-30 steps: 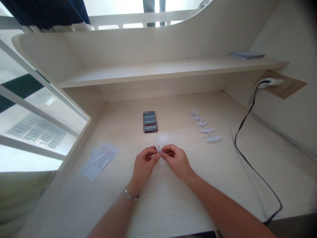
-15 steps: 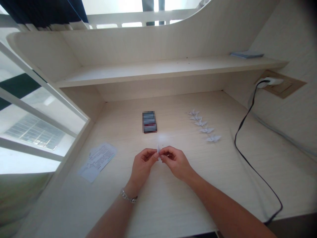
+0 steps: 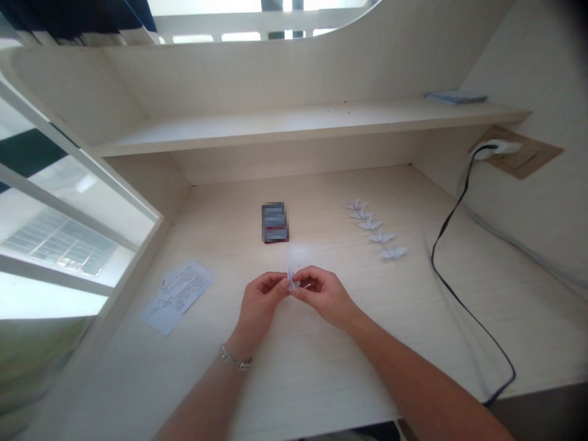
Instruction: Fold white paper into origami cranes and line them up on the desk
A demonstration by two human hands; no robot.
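Observation:
My left hand point(image 3: 260, 301) and my right hand point(image 3: 322, 295) meet over the middle of the pale wooden desk point(image 3: 321, 367). Both pinch a small folded piece of white paper point(image 3: 292, 278) between thumb and fingertips. A silver bracelet point(image 3: 234, 361) circles my left wrist. A row of several small folded paper cranes point(image 3: 374, 229) lies on the desk beyond my right hand.
A small dark box point(image 3: 275, 223) lies behind the hands. A printed leaflet point(image 3: 177, 296) lies at the left near the window frame. A black cable point(image 3: 459, 294) runs from a wall socket point(image 3: 498, 149) across the right side. A shelf point(image 3: 298, 125) above carries a thin blue pad point(image 3: 456, 97).
The folded paper has been turned and worked slightly between my fingertips. My hands stay in the same spot. The camera has tilted a little.

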